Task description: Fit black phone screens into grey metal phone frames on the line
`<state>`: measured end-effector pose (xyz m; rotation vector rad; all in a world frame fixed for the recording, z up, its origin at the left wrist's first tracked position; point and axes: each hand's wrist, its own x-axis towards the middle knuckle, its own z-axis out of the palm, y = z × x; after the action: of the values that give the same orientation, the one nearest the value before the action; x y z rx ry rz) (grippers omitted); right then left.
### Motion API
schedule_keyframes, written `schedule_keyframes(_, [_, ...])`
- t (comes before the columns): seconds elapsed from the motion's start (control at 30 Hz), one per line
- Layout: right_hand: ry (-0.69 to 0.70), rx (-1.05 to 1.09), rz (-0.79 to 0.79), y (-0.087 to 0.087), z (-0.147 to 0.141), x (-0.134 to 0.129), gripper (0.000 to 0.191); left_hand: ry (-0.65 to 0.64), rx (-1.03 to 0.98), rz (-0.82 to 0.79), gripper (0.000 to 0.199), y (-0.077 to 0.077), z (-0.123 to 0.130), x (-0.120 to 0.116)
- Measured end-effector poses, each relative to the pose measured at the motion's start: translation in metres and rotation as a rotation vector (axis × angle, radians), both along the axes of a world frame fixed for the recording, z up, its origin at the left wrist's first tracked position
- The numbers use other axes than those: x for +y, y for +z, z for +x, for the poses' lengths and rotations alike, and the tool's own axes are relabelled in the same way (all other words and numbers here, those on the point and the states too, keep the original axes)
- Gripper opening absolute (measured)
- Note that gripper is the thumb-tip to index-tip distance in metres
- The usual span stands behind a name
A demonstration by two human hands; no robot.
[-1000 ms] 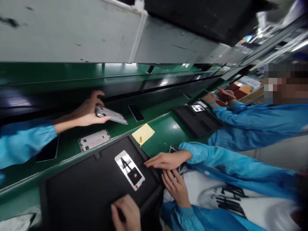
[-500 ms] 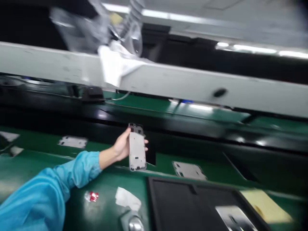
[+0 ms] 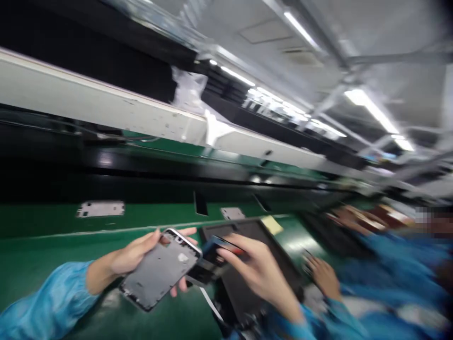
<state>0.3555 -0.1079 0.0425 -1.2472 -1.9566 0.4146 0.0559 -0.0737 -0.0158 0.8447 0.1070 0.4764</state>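
Note:
My left hand [image 3: 132,257] is closed around the edges of a grey metal phone frame [image 3: 159,274], its flat inner side facing me and tilted. My fingers show beyond its far edge. In my right hand [image 3: 260,264] is a dark blue and black boxy device [image 3: 215,252], blurred by motion and too unclear to name. It is close beside the frame's right end; whether they touch I cannot tell. A white strip or cable [image 3: 211,302] runs down below the device.
A black tray [image 3: 240,283] lies under my right hand, with a yellow pad [image 3: 272,225] past it. Phone frames [image 3: 102,208] and a dark panel [image 3: 200,203] lie along the green ledge. At right, a co-worker's hand [image 3: 322,274] and blue sleeves are close by.
The view has swung right. My left hand has drawn the phone frame back toward me and tilted it. My right hand has come into view, holding the dark device.

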Motion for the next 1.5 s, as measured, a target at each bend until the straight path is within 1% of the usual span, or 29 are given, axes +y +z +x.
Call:
schedule_keyframes(0.03, [0.017, 0.081, -0.052, -0.003, -0.021, 0.006, 0.037, -0.051, -0.01, -0.037, 0.099, -0.003, -0.003, -0.002])
schedule_keyframes(0.07, [0.041, 0.189, -0.101, -0.009, -0.04, 0.014, 0.036, -0.077, -0.023, -0.069, 0.097, -0.007, -0.005, -0.003])
schedule_keyframes(0.1, [0.008, 0.363, -0.112, -0.015, -0.059, 0.023, 0.037, -0.082, -0.036, -0.085, 0.096, -0.012, -0.006, -0.003])
schedule_keyframes(0.13, [-0.05, 0.542, -0.084, -0.023, -0.076, 0.031, 0.038, -0.068, -0.045, -0.089, 0.095, -0.016, -0.006, -0.002])
schedule_keyframes(0.2, [-0.174, 0.838, 0.044, -0.039, -0.106, 0.041, 0.045, 0.007, -0.053, -0.055, 0.094, -0.025, -0.006, -0.001])
schedule_keyframes(0.27, [-0.273, 1.005, 0.193, -0.052, -0.128, 0.044, 0.048, 0.091, -0.035, 0.029, 0.092, -0.033, -0.006, 0.002])
schedule_keyframes(0.33, [-0.327, 1.048, 0.275, -0.061, -0.141, 0.044, 0.043, 0.169, -0.002, 0.137, 0.089, -0.04, -0.008, 0.004])
schedule_keyframes(0.43, [-0.369, 1.022, 0.257, -0.066, -0.149, 0.042, 0.031, 0.29, 0.098, 0.38, 0.08, -0.046, -0.015, 0.009])
schedule_keyframes(0.53, [-0.387, 1.003, 0.203, -0.064, -0.152, 0.039, 0.033, 0.422, 0.246, 0.736, 0.07, -0.045, -0.024, 0.017])
schedule_keyframes(0.6, [-0.375, 1.0, 0.171, -0.062, -0.154, 0.038, 0.038, 0.466, 0.304, 0.95, 0.069, -0.042, -0.027, 0.021])
schedule_keyframes(0.63, [-0.373, 1.002, 0.161, -0.06, -0.156, 0.038, 0.039, 0.472, 0.316, 1.03, 0.071, -0.04, -0.028, 0.023])
schedule_keyframes(0.7, [-0.385, 1.014, 0.163, -0.058, -0.159, 0.038, 0.038, 0.471, 0.334, 1.142, 0.075, -0.036, -0.027, 0.024])
schedule_keyframes(0.77, [-0.382, 1.032, 0.176, -0.056, -0.16, 0.04, 0.03, 0.473, 0.352, 1.221, 0.077, -0.033, -0.025, 0.024])
schedule_keyframes(0.83, [-0.333, 1.05, 0.191, -0.054, -0.158, 0.042, 0.022, 0.48, 0.342, 1.27, 0.079, -0.031, -0.024, 0.024])
schedule_keyframes(0.93, [-0.254, 1.013, 0.213, -0.058, -0.15, 0.041, 0.02, 0.534, 0.25, 1.302, 0.074, -0.03, -0.027, 0.032])
schedule_keyframes(1.0, [-0.259, 0.915, 0.213, -0.072, -0.144, 0.036, 0.022, 0.622, 0.226, 1.259, 0.069, -0.03, -0.034, 0.04])
schedule_keyframes(1.03, [-0.273, 0.833, 0.18, -0.085, -0.141, 0.031, 0.023, 0.672, 0.223, 1.188, 0.068, -0.03, -0.039, 0.045])
schedule_keyframes(1.07, [-0.286, 0.715, 0.111, -0.1, -0.138, 0.027, 0.024, 0.717, 0.221, 1.077, 0.068, -0.03, -0.045, 0.049])
schedule_keyframes(1.13, [-0.287, 0.435, -0.097, -0.136, -0.135, 0.017, 0.027, 0.763, 0.148, 0.791, 0.07, -0.028, -0.055, 0.057])
schedule_keyframes(1.17, [-0.271, 0.294, -0.205, -0.155, -0.136, 0.013, 0.027, 0.747, 0.079, 0.652, 0.072, -0.027, -0.06, 0.059])
schedule_keyframes(1.2, [-0.262, 0.212, -0.271, -0.173, -0.137, 0.01, 0.027, 0.714, 0.007, 0.532, 0.075, -0.025, -0.063, 0.061])
schedule_keyframes(1.27, [-0.267, 0.12, -0.329, -0.201, -0.141, 0.004, 0.023, 0.625, -0.096, 0.36, 0.081, -0.021, -0.066, 0.062])
schedule_keyframes(1.3, [-0.28, 0.105, -0.33, -0.21, -0.143, 0.002, 0.021, 0.583, -0.118, 0.296, 0.083, -0.018, -0.066, 0.061])
schedule_keyframes(1.33, [-0.292, 0.087, -0.327, -0.217, -0.145, 0.001, 0.019, 0.55, -0.121, 0.238, 0.084, -0.015, -0.065, 0.059])
schedule_keyframes(1.4, [-0.318, 0.058, -0.312, -0.222, -0.147, -0.001, 0.02, 0.512, -0.124, 0.139, 0.084, -0.009, -0.063, 0.053])
schedule_keyframes(1.47, [-0.339, 0.097, -0.293, -0.219, -0.146, 0.0, 0.028, 0.481, -0.142, 0.07, 0.083, -0.002, -0.06, 0.046])
schedule_keyframes(1.5, [-0.342, 0.141, -0.283, -0.215, -0.145, 0.001, 0.034, 0.466, -0.151, 0.048, 0.081, 0.001, -0.059, 0.043])
